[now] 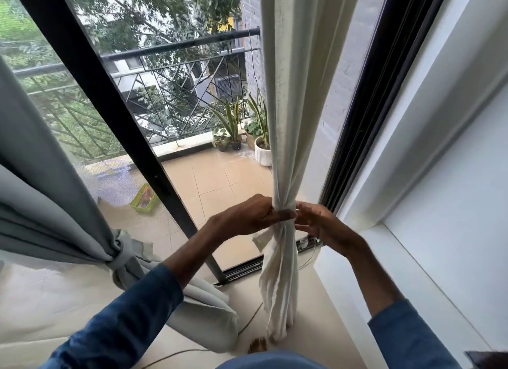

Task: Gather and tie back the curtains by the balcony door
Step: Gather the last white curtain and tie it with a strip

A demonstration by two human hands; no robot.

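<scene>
Nearest, two hands meet on the gathered cream curtain (284, 148).
Left hand (247, 217) grips the bunched cloth, fingers (286, 214) wrapped round it; right hand (321, 223) is loosely spread at the cloth's right edge, holding nothing. Left of them a grey curtain (41, 203) hangs knotted; beyond the door (96, 93), balcony plants (233, 124).

Pale tiled floor (41, 308), on which the bunched end of the grey curtain (209, 322), the cream curtain (277, 313) hem, a thin cable (247, 324) and a bare foot (257, 345) are rested. Potted plants (262, 154) and a green tray (144, 201) are carried by the balcony floor (220, 181).
</scene>
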